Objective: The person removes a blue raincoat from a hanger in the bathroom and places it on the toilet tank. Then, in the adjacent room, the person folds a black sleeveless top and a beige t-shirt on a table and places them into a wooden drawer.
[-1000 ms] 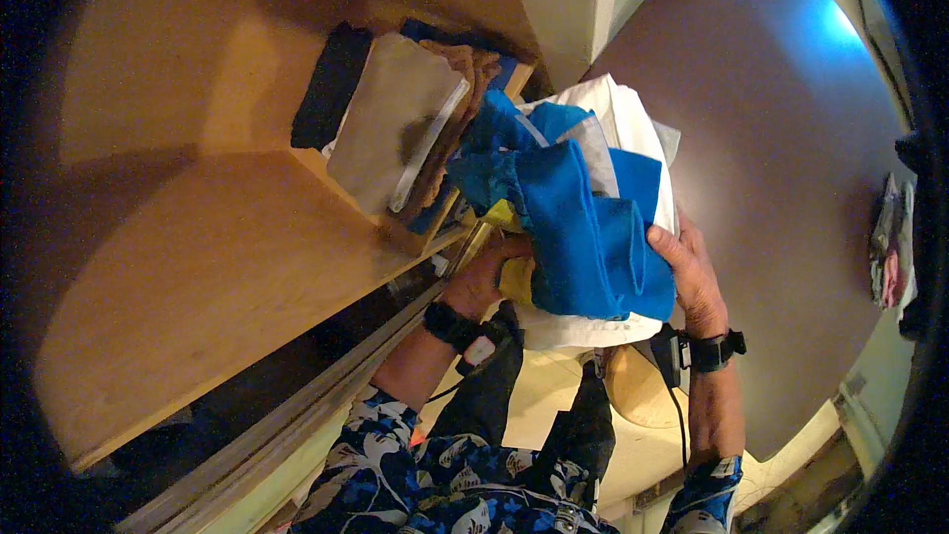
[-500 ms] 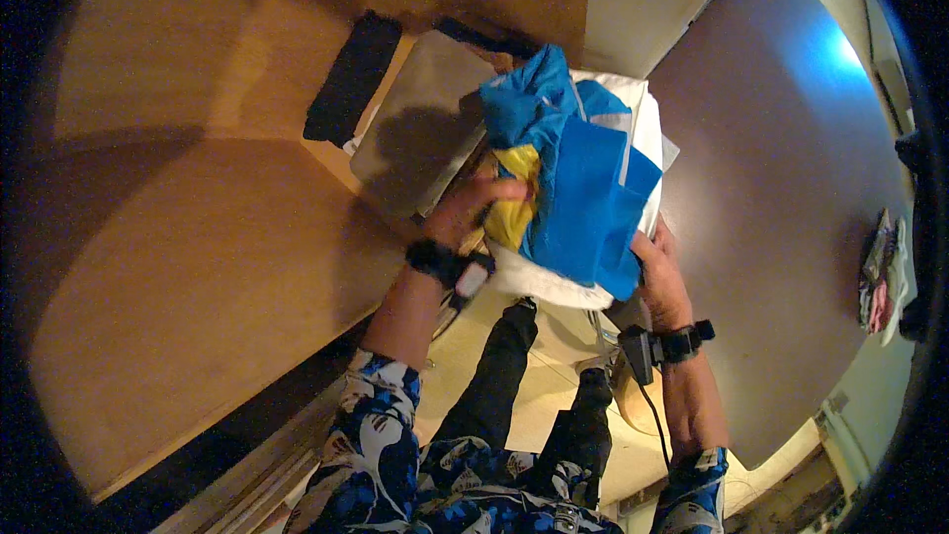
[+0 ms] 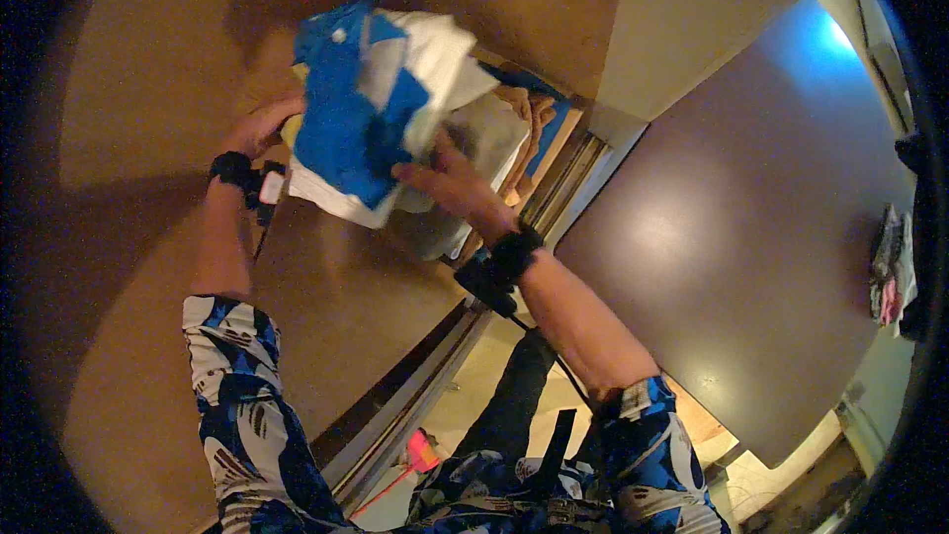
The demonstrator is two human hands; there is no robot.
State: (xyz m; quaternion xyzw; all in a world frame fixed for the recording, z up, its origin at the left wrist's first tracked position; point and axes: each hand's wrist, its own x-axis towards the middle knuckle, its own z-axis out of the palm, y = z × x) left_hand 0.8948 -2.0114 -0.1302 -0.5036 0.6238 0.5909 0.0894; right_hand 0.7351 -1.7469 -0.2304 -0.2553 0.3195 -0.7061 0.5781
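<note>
A bundle of blue and white folded clothes is held up above a wooden shelf. The left hand grips its left edge and the right hand clasps its right side from underneath. Just beside the bundle, more folded clothes lie on the shelf near the sliding-door track.

Wooden shelf, dark sliding door

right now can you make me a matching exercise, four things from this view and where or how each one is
Things:
1. left hand
2. right hand
3. blue and white bundle of cloth
4. tan folded cloth

States:
A. lying on the wooden shelf
B. gripping the bundle's left edge
C. pressed on the bundle's right side
D. held up between both hands

Pairs: 1-B, 2-C, 3-D, 4-A
</note>
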